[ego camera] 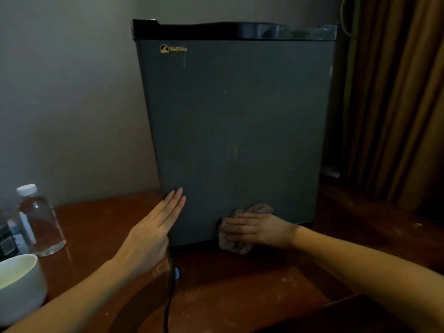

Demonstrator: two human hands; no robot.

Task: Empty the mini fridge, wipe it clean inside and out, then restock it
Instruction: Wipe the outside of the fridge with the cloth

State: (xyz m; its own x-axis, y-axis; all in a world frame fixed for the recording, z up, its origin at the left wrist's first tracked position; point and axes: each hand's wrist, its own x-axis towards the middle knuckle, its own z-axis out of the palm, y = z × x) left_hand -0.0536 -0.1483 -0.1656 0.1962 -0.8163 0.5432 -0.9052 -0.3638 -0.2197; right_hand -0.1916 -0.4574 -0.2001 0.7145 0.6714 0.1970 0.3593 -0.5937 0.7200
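Left hand [153,227] flat, right hand [257,230] on cloth [261,208], against mini fridge [235,116]; clear-liquid bottle [40,224].

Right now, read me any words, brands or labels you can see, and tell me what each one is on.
"WellWay": gold brand mark beside a small emblem, upper left of the mini fridge door.
Water bottle label: print too blurred to read.
Dark container at the left edge: label too small and blurred to read.
No other text shows.
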